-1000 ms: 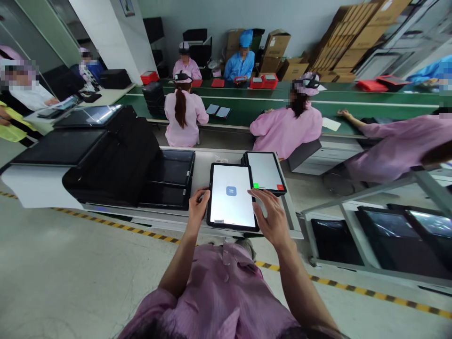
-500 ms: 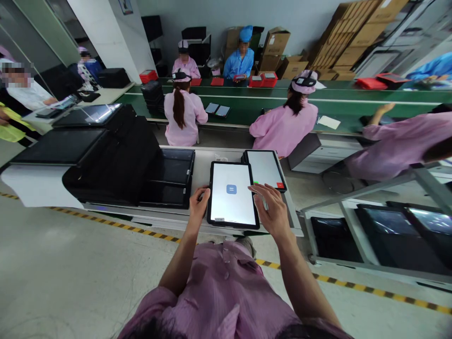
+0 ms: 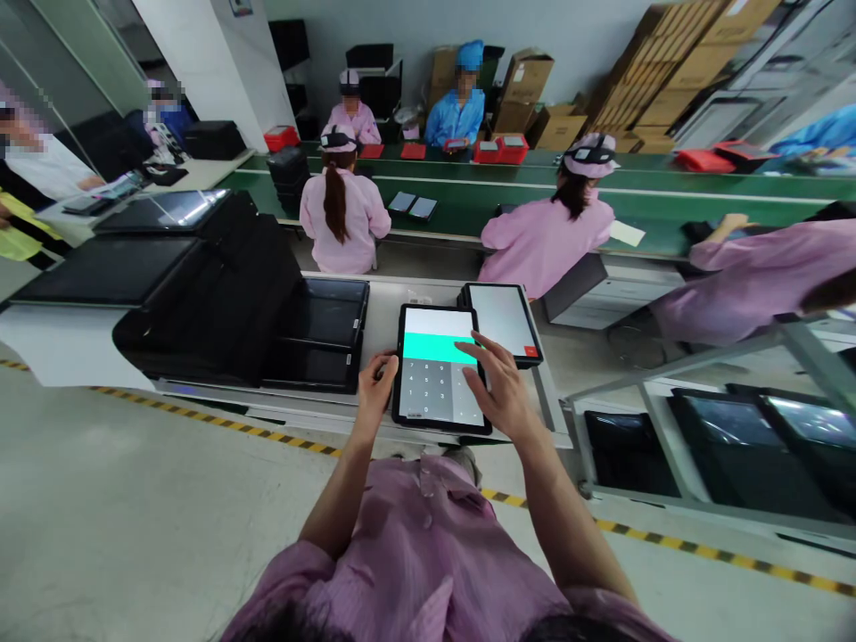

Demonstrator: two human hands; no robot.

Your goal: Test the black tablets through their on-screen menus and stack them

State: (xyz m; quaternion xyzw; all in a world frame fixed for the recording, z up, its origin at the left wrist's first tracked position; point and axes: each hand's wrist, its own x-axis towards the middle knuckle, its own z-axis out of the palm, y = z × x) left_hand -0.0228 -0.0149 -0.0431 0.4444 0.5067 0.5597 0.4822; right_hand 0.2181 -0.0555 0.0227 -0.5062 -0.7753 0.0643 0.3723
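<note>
At the worktop's (image 3: 383,316) near edge, the left hand (image 3: 377,389) grips the tablet (image 3: 434,373); the right hand (image 3: 500,385), fingers spread over the screen (image 3: 428,348), should tap lightly.

Left hand (image 3: 376,390) holding the edge of a tablet (image 3: 428,397), right hand (image 3: 503,389) over its right side, calculator (image 3: 426,381) showing (turquoise band (image 3: 428,346) above grey number keys (image 3: 426,393)), another lit tablet (image 3: 501,316) just behind, black slabs (image 3: 327,312) at left, co-workers (image 3: 344,214) in pink at a green bench (image 3: 461,205)
</note>
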